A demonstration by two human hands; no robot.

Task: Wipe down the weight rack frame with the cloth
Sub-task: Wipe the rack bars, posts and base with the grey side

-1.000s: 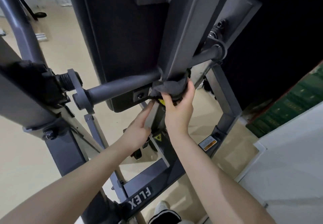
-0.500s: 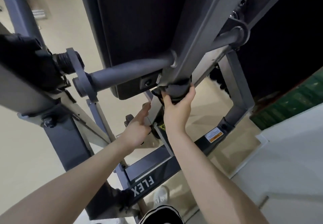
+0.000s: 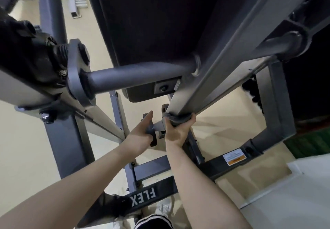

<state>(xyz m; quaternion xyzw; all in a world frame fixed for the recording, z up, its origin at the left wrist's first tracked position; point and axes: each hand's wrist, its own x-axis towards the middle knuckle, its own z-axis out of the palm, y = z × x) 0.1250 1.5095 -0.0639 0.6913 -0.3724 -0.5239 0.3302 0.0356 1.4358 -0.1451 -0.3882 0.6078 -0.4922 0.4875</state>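
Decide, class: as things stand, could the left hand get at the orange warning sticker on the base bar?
Probably not directly: the right forearm and an upright strut lie between the left hand and the sticker, which sits far to the right.
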